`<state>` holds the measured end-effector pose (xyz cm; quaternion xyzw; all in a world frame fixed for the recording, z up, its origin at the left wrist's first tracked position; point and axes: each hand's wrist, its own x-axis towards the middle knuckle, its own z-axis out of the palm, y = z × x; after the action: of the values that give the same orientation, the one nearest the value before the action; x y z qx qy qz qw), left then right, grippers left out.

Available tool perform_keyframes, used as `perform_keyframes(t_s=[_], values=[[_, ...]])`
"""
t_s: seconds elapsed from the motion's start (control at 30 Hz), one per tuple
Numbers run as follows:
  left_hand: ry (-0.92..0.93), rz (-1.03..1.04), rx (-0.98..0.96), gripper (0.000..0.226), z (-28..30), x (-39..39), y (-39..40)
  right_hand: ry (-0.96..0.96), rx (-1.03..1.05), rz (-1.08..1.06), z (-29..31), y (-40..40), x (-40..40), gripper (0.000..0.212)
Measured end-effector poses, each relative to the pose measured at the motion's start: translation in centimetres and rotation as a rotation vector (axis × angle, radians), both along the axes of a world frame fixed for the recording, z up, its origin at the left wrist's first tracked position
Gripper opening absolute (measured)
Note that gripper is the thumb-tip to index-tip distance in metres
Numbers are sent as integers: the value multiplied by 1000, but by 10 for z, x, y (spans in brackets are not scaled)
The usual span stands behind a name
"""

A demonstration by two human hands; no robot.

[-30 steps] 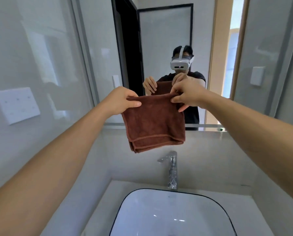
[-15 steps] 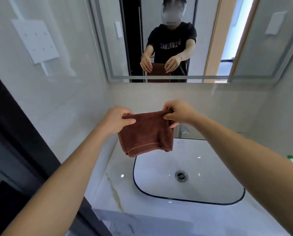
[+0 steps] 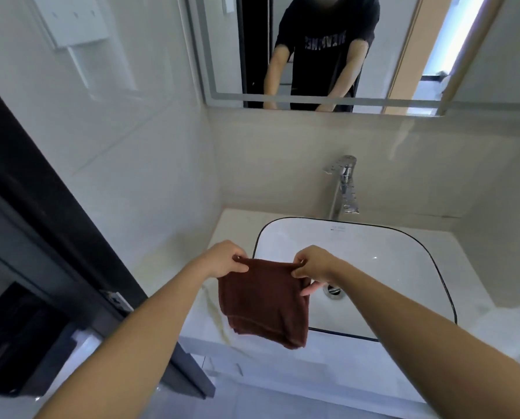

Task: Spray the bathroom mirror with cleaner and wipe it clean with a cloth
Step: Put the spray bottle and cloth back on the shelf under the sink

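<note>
Here, you are holding the folded brown cloth [image 3: 264, 300] just above the front-left rim of the white sink [image 3: 398, 267]. Your left hand [image 3: 225, 260] is pinching one top corner and your right hand [image 3: 311, 266] is pinching the other, so each grip is grasping the cloth. The pale marble surface [image 3: 201, 313] is surrounding the sink. Behind the sink, a chrome faucet [image 3: 343, 186] is standing, and the mirror [image 3: 313, 49] is hanging on the wall above it.
</note>
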<state>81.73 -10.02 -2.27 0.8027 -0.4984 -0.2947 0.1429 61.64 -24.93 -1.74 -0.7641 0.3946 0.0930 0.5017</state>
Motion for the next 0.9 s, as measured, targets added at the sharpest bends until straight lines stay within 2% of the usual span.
perform_keyframes(t_s=[0.27,0.6,0.8,0.9], values=[[-31,238,-131,11,-49,18,-21,-18,-158,-122,-43,-3,26,4],[-39,277,-272,12,-58,22,-33,37,-211,-163,-67,-14,27,14],[-78,294,-256,38,-62,22,-33,131,-183,-71,-74,-12,29,27],[-124,290,-277,42,-58,21,-39,118,-194,-83,-73,-13,29,32]])
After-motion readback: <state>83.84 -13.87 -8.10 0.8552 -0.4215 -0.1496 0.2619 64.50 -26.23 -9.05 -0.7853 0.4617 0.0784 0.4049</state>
